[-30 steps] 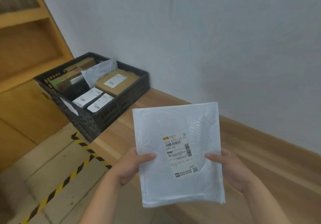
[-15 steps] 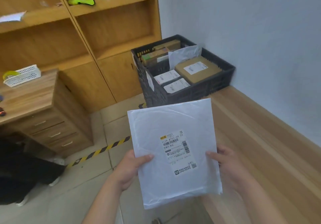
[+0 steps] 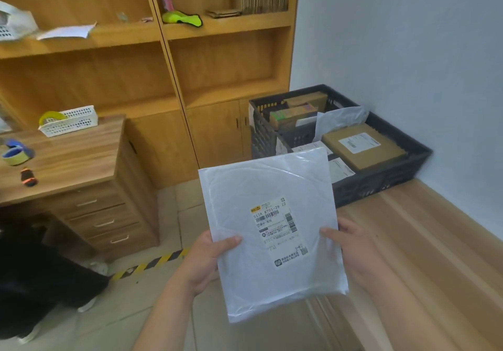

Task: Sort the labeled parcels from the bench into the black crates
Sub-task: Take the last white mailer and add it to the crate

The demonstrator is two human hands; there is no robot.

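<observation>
Far to the left of the flat white plastic mailer parcel (image 3: 258,187) you are holding stands a wooden desk with three drawers (image 3: 81,160). On its top sit a white perforated plastic basket (image 3: 70,122), a blue and yellow tape roll (image 3: 15,154) and a small dark bottle with an orange band (image 3: 28,177)

Up and behind the parcel, also to its left, is a tall light-wood shelving unit (image 3: 217,59), with a neon yellow cloth (image 3: 182,19) lying on one shelf. On the tiled floor, low to the parcel's left, runs a strip of yellow and black hazard tape (image 3: 152,263)

Your left hand (image 3: 206,263) grips the parcel's lower left edge, with the thumb laid across the front face and the fingers hidden behind. The parcel is in the air in front of you, tilted slightly, with its white printed shipping label (image 3: 280,230) facing you. Your right hand (image 3: 353,252) grips the opposite edge the same way, thumb on the front. The hands are apart, one on each side, and both are clamped on the parcel

Behind the parcel and to its right, a black slatted plastic crate (image 3: 381,184) sits on the far end of the pale wooden bench (image 3: 422,241). The parcel's top right corner overlaps the crate's near side in view. The crate holds several parcels, among them a brown cardboard box with a white label (image 3: 362,146). The bench runs along the wall to the parcel's right
</observation>
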